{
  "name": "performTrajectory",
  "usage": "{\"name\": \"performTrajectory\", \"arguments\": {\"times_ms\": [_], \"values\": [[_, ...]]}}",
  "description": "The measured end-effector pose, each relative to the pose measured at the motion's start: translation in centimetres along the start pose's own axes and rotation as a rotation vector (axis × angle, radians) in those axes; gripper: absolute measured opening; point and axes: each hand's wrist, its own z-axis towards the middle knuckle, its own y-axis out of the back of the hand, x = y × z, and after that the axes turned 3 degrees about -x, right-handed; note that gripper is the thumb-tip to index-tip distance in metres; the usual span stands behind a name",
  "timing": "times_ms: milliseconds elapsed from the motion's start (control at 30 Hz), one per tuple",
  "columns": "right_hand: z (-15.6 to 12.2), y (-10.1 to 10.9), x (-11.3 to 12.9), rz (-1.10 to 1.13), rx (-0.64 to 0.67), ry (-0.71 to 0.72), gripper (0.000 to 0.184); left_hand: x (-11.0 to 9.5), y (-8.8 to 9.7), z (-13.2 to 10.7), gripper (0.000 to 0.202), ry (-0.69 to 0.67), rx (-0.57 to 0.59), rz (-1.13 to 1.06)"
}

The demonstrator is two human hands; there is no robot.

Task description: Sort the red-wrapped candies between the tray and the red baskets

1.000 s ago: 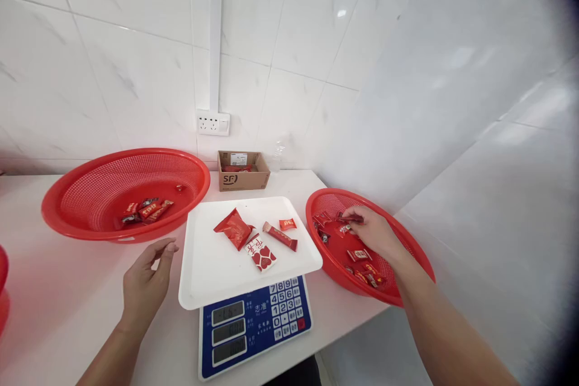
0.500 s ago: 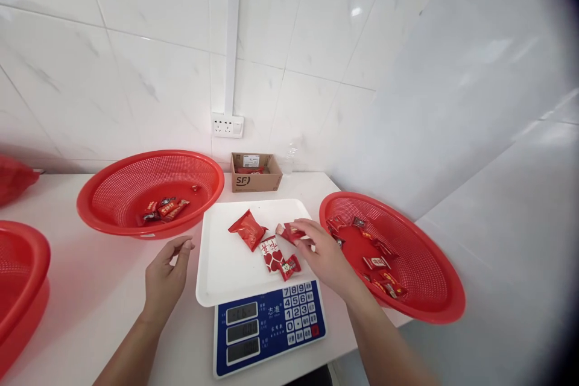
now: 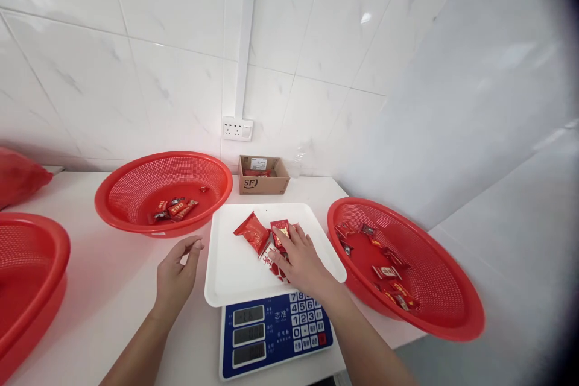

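My right hand [image 3: 305,262] lies over the packets on the white scale tray [image 3: 221,280]. Its thumb and fingers are apart, with a fingertip touching a small red packet [image 3: 280,228]. Under the hand is a red-and-white packet with hearts [image 3: 277,271], partly covered. A larger shiny red packet [image 3: 253,232] rests just left of them. My left hand [image 3: 177,274] hovers beside the tray's left edge, thumb and forefinger pinched together, with nothing visible in them. The blue scale panel [image 3: 275,335] shows below the tray.
Red perforated baskets with wrapped sweets stand at the back left [image 3: 108,205] and right [image 3: 452,277]. Another red basket [image 3: 58,247] is cut off at the left edge. Behind the tray sit a small cardboard box [image 3: 265,186] and, by the wall, a red bag [image 3: 22,178].
My right hand has moved left and now covers more of the packets. The small red packet has shifted left and turned its face up. The view has swung slightly left.
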Motion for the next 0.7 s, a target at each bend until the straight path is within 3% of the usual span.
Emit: {"name": "performTrajectory", "arguments": {"times_ms": [233, 367, 433, 567, 600, 633, 700], "values": [[1.1, -0.2, 2.4, -0.101, -0.005, 0.189, 0.061, 0.0, -0.1, -0.1, 0.035, -0.007, -0.012, -0.038], [0.4, 0.5, 2.7, -0.087, -0.011, 0.203, 0.058, 0.3, 0.0, -0.1, 0.035, -0.001, -0.021, -0.05], [-1.2, 1.0, 2.8, -0.012, -0.161, 0.24, 0.056, 0.4, -0.1, -0.1, 0.035, 0.003, -0.026, -0.054], [-5.7, 1.7, 3.1, 0.351, -0.728, 0.512, 0.061, 0.4, -0.2, 0.0, 0.034, -0.006, -0.026, -0.057], [-6.5, 1.6, 3.2, 0.423, -0.821, 0.591, 0.059, 0.3, -0.1, 0.0, 0.033, -0.009, -0.024, -0.054], [-7.0, 1.5, 3.2, 0.462, -0.863, 0.641, 0.056, 0.2, 0.0, 0.0, 0.033, -0.014, -0.025, -0.048], [-7.1, 1.0, 3.1, 0.435, -0.812, 0.667, 0.047, -0.2, 0.4, -0.1, 0.031, -0.034, -0.047, -0.026]]}}
